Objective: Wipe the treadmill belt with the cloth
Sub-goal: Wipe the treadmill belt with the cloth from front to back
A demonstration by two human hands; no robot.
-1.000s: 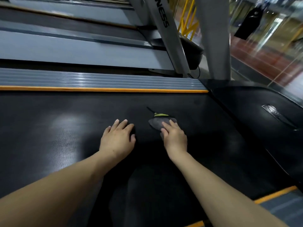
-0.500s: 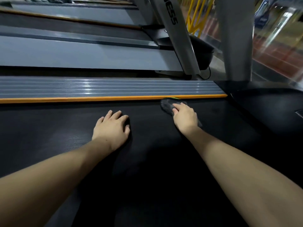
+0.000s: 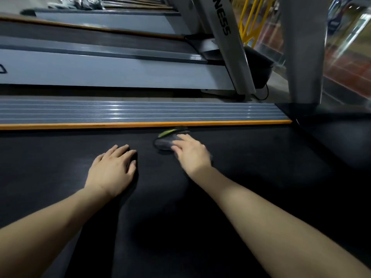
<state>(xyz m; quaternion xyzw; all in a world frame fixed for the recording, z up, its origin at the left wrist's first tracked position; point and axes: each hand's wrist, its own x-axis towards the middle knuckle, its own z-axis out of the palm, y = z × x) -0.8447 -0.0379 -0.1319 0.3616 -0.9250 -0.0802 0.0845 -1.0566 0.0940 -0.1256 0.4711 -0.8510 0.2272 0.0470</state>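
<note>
The black treadmill belt [image 3: 60, 169] fills the lower part of the view. A dark grey cloth [image 3: 165, 141] with a yellow-green edge lies on the belt close to the orange stripe. My right hand [image 3: 191, 155] presses flat on the cloth with straight fingers, covering its near part. My left hand [image 3: 113, 169] rests palm down on the bare belt, a little to the left of the cloth and apart from it.
A ribbed grey side rail [image 3: 130, 112] with an orange stripe [image 3: 80, 125] borders the belt's far edge. Beyond it stands another treadmill's grey upright [image 3: 222, 37]. A wide pillar [image 3: 301, 47] and the black motor cover [image 3: 331, 137] are at right.
My right hand has slid the cloth across the belt to the orange stripe, then a little left along it. The left hand stays planted on the belt.
</note>
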